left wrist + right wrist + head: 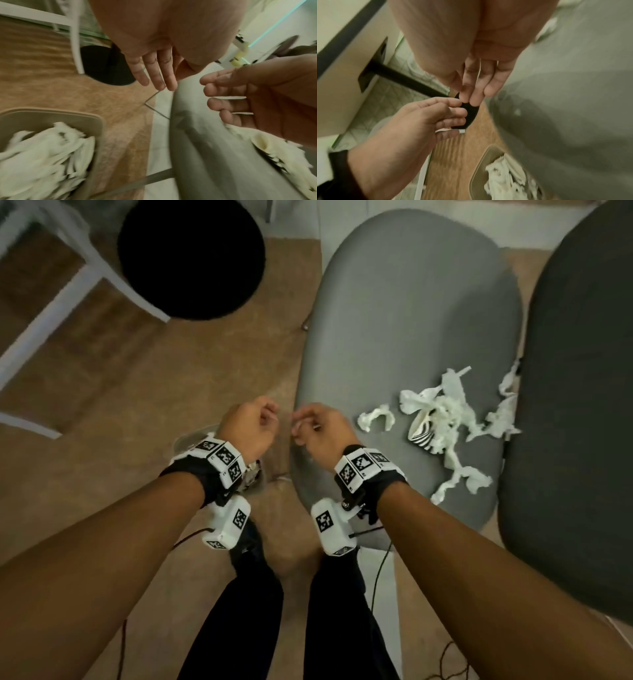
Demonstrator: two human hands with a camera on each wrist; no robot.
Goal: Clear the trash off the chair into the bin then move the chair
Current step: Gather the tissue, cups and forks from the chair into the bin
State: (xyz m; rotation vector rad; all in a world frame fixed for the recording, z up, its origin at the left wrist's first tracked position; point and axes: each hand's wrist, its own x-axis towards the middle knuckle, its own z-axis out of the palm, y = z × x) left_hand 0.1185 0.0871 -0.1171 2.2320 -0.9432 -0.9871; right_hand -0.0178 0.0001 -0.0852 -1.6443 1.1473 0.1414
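- Where the head view looks down, the grey chair (404,313) is seen on the right, its seat bare toward the far end and littered near the back.
- A dark chair back (579,412) is seen at the far right edge, just beside the grey seat.
- A round black base (191,258) is set on the brown floor (144,378) at upper left, beside white frame legs (51,313).
- The beige bin (51,115) is placed on the floor just left of the chair; it is seen in both wrist views with white shredded paper (42,152) inside.
- The trash (445,422), torn white paper strips with a striped paper cup among them, is spread over the near right part of the seat, touching it.
- The left hand (248,424) is held over the floor near the chair's front edge, nothing gripped, fingers (154,75) loose and nearly straight.
- The right hand (322,428) is held just beside the left one, over the seat edge, apart from the trash; its fingers (477,86) are relaxed and nothing is held.
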